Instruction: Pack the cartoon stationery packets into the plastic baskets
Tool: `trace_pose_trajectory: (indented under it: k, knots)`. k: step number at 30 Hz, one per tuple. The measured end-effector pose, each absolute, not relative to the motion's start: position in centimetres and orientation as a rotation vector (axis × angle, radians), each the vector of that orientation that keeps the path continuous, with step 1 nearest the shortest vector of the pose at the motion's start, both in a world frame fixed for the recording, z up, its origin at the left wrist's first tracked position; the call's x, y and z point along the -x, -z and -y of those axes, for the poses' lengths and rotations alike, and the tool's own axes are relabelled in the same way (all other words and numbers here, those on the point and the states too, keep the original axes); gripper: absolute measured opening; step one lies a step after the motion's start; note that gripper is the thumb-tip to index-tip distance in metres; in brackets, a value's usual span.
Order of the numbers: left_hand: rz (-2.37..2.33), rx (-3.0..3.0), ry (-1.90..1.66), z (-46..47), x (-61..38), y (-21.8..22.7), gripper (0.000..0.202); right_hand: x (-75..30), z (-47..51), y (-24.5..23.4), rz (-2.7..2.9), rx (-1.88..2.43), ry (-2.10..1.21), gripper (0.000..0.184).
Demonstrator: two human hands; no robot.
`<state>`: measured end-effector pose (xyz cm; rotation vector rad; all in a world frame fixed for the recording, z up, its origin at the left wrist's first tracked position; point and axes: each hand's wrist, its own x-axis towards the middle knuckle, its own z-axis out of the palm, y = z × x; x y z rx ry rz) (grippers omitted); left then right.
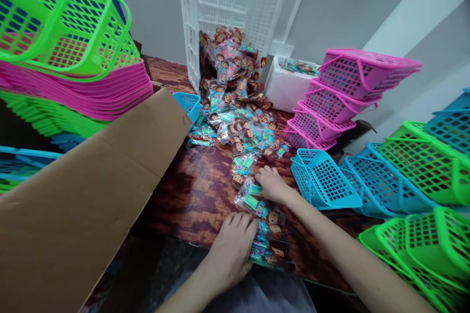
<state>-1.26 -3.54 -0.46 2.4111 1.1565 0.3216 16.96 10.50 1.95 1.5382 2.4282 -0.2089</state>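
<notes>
Small clear bags [251, 134] holding printed brown-haired cartoon figures with blue and green parts lie in a loose heap on the dark wood-patterned table [187, 190]. A trail of them runs toward me and ends in a neater row of bags [260, 244] near the front edge. My left hand [235, 239] lies along the left side of that row, its fingers curved over the bags and its thumb hidden. Farther forward, my right hand [273, 185] has its fingers bent down at a bagged figure [252, 187]; its grip is partly hidden.
A white crate [191, 34] lies tipped, spilling bags. Behind it stands a white foam box [281, 88]. Pink baskets [341, 78], blue baskets [323, 176] and green baskets [414, 244] stand at right. An open cardboard box [99, 181] and nested baskets [88, 93] fill the left.
</notes>
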Motion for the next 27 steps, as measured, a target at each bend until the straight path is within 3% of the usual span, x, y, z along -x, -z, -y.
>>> trace_pose_trajectory:
  k: [6, 12, 14, 22, 27]
  knots:
    - [-1.146, -2.411, -0.331, 3.6, 1.3, 0.5, 0.069, -19.4, -9.4, -3.1, -2.418, -1.752, 0.261, 0.012]
    - [-1.159, -2.409, -0.35, 3.7, 1.3, 0.5, 0.066, -21.4, -7.8, -0.9, -2.394, -2.021, 1.417, 0.024]
    - [-1.152, -2.411, -0.352, 3.8, 1.3, 0.4, 0.065, -21.3, -7.3, -0.1, -2.3, -1.975, 1.609, 0.023]
    - [-1.157, -2.396, -0.356, 3.7, 1.2, 0.2, 0.065, -21.2, -6.7, 0.2, -2.267, -1.863, 1.656, 0.012]
    - [-1.143, -2.406, -0.341, 3.7, 1.1, 0.2, 0.063, -19.1, -6.1, 0.2, -2.368, -1.922, 1.299, 0.02]
